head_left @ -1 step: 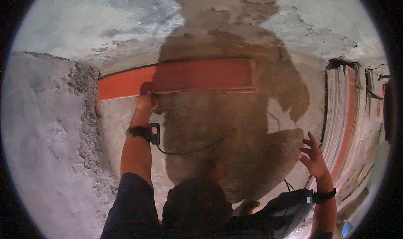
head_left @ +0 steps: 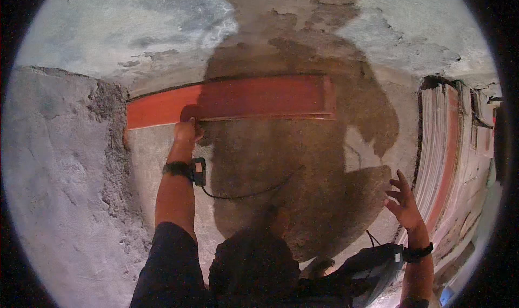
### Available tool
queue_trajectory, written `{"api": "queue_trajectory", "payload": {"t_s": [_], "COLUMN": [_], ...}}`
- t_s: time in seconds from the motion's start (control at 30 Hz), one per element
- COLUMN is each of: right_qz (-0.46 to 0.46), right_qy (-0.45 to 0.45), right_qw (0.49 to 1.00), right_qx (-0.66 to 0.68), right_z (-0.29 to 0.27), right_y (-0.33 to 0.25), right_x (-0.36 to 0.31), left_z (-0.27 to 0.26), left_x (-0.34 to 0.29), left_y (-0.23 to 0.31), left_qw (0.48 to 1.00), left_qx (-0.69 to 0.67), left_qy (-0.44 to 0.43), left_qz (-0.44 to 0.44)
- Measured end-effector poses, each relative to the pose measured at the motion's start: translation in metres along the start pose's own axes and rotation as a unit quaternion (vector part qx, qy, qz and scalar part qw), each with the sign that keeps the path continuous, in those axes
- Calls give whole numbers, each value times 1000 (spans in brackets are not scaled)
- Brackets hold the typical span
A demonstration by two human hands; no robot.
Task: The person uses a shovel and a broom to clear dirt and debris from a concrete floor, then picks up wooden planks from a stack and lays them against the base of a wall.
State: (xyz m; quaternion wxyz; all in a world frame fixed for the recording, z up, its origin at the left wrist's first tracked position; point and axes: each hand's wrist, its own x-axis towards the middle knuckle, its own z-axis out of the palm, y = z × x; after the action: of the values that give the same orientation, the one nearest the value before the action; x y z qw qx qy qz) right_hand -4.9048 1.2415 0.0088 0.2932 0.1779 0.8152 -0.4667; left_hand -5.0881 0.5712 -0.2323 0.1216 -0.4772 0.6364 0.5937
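A long orange-red board (head_left: 162, 107) lies across the floor at the foot of the far wall, its right part darkened by my shadow. A second edge shows at its right end, so another red piece seems to lie against or under it. My left hand (head_left: 187, 131) is closed at the board's near edge, left of its middle, with the fingers curled; the fingertips are partly hidden. Off to the right, my right hand (head_left: 405, 205) is raised with its fingers apart and holds nothing. It is nearest to the stacked panels on that side.
A rough grey wall (head_left: 59, 173) rises on the left, and a pale, peeling wall (head_left: 135, 32) at the far side. Upright stacked white panels (head_left: 430, 140) with a red one (head_left: 447, 146) among them line the right. A black cable (head_left: 243, 196) runs from my left wrist.
The right end of the red board reaches slightly farther right, and its double edge has widened. Both hands stay almost in place.
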Motion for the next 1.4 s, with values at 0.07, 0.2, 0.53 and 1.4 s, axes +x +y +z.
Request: {"api": "queue_trajectory", "payload": {"t_s": [0.07, 0.2, 0.53, 1.4], "right_qz": [4, -2, 10, 34], "right_qy": [0, -4, -2, 41], "right_qw": [1000, 1000, 999, 995], "right_qx": [-18, 31, 35, 80], "right_z": [0, -2, 2, -13], "right_y": [1, 0, -18, 6], "right_x": [1, 0, -2, -35], "left_z": [0, 13, 180, 227], "left_x": [-10, -49, -146, -160], "left_y": [4, 28, 95, 85], "left_qw": [978, 730, 518, 507], "left_qx": [194, 574, 654, 686], "left_qy": [16, 76, -145, -163], "left_qz": [71, 362, 532, 496]}}
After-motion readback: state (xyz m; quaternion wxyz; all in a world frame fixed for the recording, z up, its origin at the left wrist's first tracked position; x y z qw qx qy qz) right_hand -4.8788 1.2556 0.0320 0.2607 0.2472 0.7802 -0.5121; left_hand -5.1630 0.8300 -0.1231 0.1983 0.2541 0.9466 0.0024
